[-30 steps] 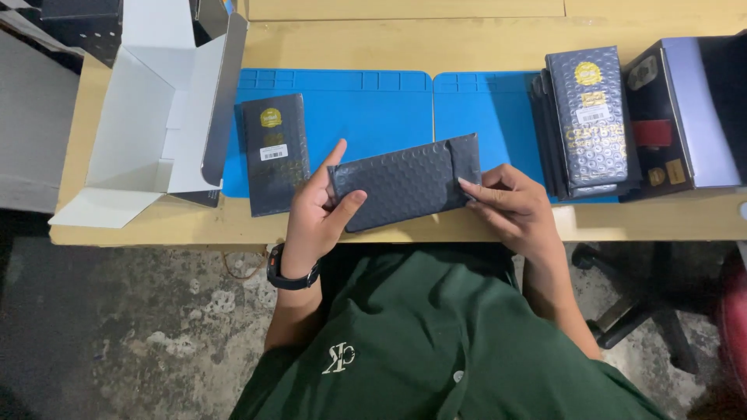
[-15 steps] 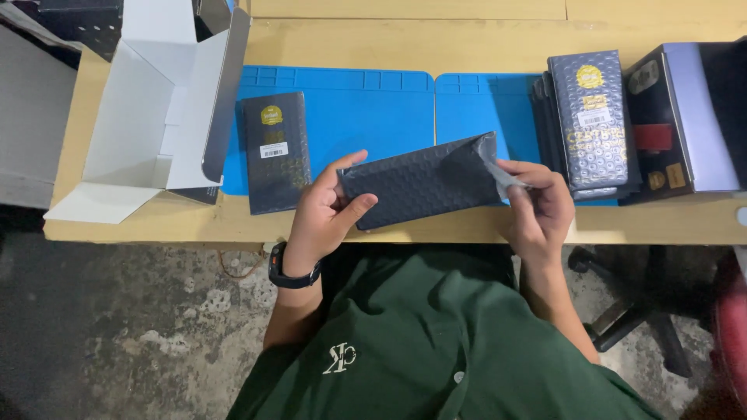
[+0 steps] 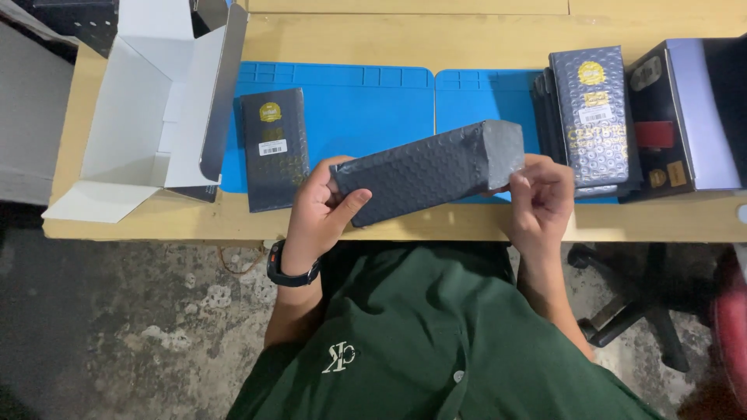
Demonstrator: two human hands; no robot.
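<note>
Taking the blue silicone work mat (image 3: 373,101) on the pale wooden table (image 3: 405,31) as the marker, the open white cardboard box (image 3: 148,117) with its flaps spread stands just off the mat's left edge. A flat black rectangular packet with a yellow round seal (image 3: 272,148) lies on the mat's left part, its lower end reaching over the mat's near edge.

In front of the mat's middle, the left hand (image 3: 315,218), with a black watch (image 3: 292,272) on its wrist, grips the lower left end of a long dark grey bubble-wrap pouch (image 3: 424,171); the thumb lies across the front face and the fingers curl behind it. The pouch is lifted above the mat's near edge and tilts up toward the right, its right end standing open as a boxy mouth.

The right hand (image 3: 541,198) is at that open end, fingertips pinching the pouch's lower corner, the other fingers loosely bent.

On the mat's right edge lies a stack of black bubble-wrap packets with yellow seals (image 3: 595,117). Beyond the mat's right side sits a black box with a pale lilac panel (image 3: 685,117).
</note>
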